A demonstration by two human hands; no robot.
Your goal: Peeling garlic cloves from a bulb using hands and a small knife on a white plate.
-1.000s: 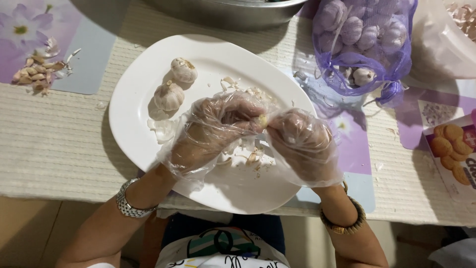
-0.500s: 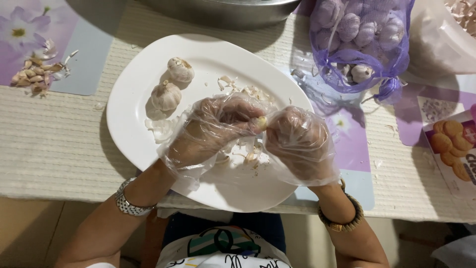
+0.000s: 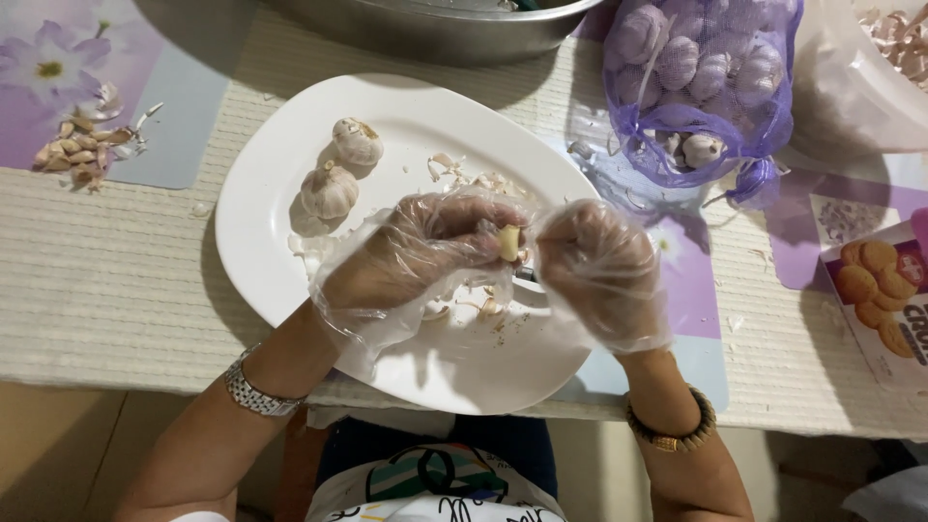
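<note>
Both my hands wear clear plastic gloves and meet over a white oval plate (image 3: 261, 222). My left hand (image 3: 411, 256) pinches a pale garlic clove (image 3: 508, 242) at its fingertips. My right hand (image 3: 599, 271) is curled close against the clove from the right; a small dark tool tip shows under it, mostly hidden. Two whole garlic bulbs (image 3: 331, 189) (image 3: 357, 141) lie on the plate's far left part. Papery garlic skins (image 3: 464, 174) are scattered on the plate around my hands.
A purple mesh bag of garlic bulbs (image 3: 701, 72) stands at the back right. A metal bowl (image 3: 435, 24) sits behind the plate. A small heap of garlic cloves (image 3: 82, 150) lies at the far left. A biscuit box (image 3: 884, 295) lies at the right edge.
My hands have stayed together over the plate, working the clove; the clove now shows more plainly between the fingertips. The camera view has shifted slightly.
</note>
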